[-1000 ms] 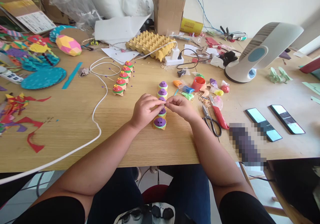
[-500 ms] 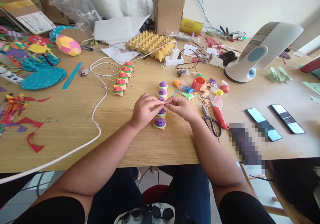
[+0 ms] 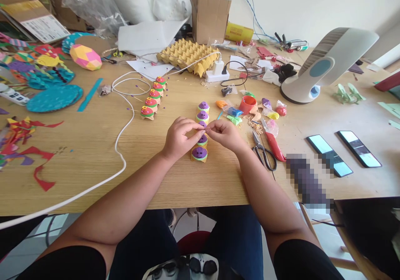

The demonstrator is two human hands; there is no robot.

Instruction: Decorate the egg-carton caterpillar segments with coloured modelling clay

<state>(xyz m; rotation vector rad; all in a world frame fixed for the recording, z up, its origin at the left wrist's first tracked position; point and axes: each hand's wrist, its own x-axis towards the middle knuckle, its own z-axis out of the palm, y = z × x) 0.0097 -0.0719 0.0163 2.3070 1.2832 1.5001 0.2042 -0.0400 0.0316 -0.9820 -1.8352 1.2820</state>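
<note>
A row of egg-carton cups topped with purple clay (image 3: 199,152) runs away from me down the middle of the table; the nearest has a small dark face. Above the middle of this row, my left hand (image 3: 183,137) and my right hand (image 3: 226,135) meet at the fingertips. Both pinch, thumb against fingers, around something dark and too small to name. The hands partly cover the middle cups. To the left stands a second row of cups, with red and green clay and yellow tops (image 3: 151,102).
Right of my hands lie scissors (image 3: 264,151), a red-handled knife (image 3: 275,146), bagged clay (image 3: 234,111) and an orange-red ring (image 3: 248,104). Two phones (image 3: 359,148) and a white fan (image 3: 325,67) are farther right. A white cable (image 3: 120,138) crosses the left side. Behind sits a yellow egg tray (image 3: 187,55).
My fingertips have shifted very slightly against each other, the right ones a touch to the left. The rows of cups and everything else stay where they were.
</note>
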